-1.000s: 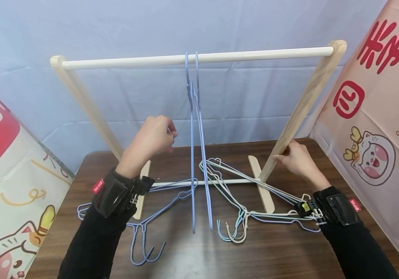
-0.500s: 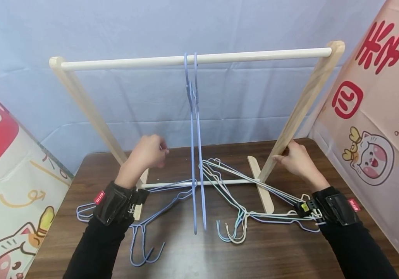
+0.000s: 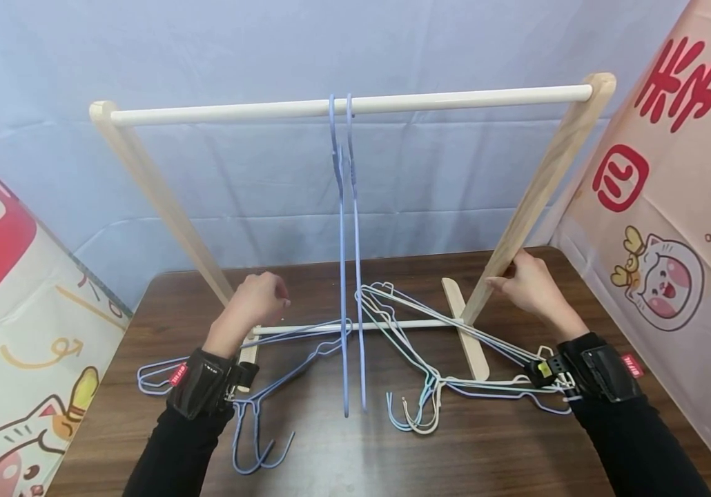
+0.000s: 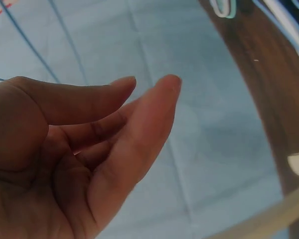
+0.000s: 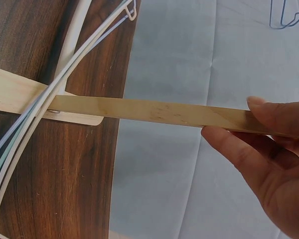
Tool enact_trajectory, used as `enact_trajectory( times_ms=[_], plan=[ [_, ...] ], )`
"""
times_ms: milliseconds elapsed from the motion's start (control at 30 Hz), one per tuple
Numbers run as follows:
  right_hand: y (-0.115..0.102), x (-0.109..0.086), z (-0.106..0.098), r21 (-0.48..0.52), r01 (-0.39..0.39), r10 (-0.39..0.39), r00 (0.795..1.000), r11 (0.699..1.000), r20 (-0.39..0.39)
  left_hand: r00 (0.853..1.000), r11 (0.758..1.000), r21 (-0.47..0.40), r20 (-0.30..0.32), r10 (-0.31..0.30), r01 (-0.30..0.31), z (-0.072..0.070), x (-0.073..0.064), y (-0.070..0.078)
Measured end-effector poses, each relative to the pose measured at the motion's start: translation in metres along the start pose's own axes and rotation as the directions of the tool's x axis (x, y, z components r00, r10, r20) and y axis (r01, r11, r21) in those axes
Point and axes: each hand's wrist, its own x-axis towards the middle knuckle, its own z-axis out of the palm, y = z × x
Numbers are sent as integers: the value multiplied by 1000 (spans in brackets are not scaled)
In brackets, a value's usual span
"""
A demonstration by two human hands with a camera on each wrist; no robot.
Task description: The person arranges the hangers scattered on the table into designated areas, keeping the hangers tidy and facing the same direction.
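Two blue wire hangers [image 3: 342, 276] hang by their hooks near the middle of the rack's white top rail [image 3: 467, 101]. To their left my left hand [image 3: 255, 301] hovers above the table beside the left post. Its thumb and fingers are loosely bent with nothing between them, as the left wrist view shows of the hand [image 4: 89, 129]. Low on the rack's right wooden post [image 3: 542, 172], my right hand [image 3: 531, 284] grips the wood. In the right wrist view, thumb and fingers pinch this post [image 5: 159, 110] from both sides.
Blue hangers [image 3: 257, 398] lie at the left front, hooks toward me. A pile of cream, mint and blue hangers [image 3: 436, 379] lies at right, across the lower rail [image 3: 414, 324] and beside the right foot [image 3: 475, 355]. A pale cloth backdrop [image 3: 256, 55] stands behind.
My left hand has moved down and to the left, away from the hanging hangers. The right-hand hanging hanger has swung slightly left. My right hand keeps its grip on the post.
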Motion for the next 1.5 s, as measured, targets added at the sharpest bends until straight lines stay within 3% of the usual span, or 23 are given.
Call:
enact_trajectory(
  times_ms=[400,800,1133,1500],
  plan=[
    [0,0,1,8,1,-1,1000,1000,0,999,999,4,28,-32,32,39,-7,-41],
    [1,0,1,-2,4,-4,1000,1000,-10,997,996,28,15,-79,79,67,-21,-76],
    [1,0,1,0,-1,1,1000,1000,-3,998,996,68,14,-64,63,80,-31,-94],
    [0,-1,0,2,2,-2,1000,1000,-4,985,982,110,52,-163,157,95,-38,-108]
  ],
)
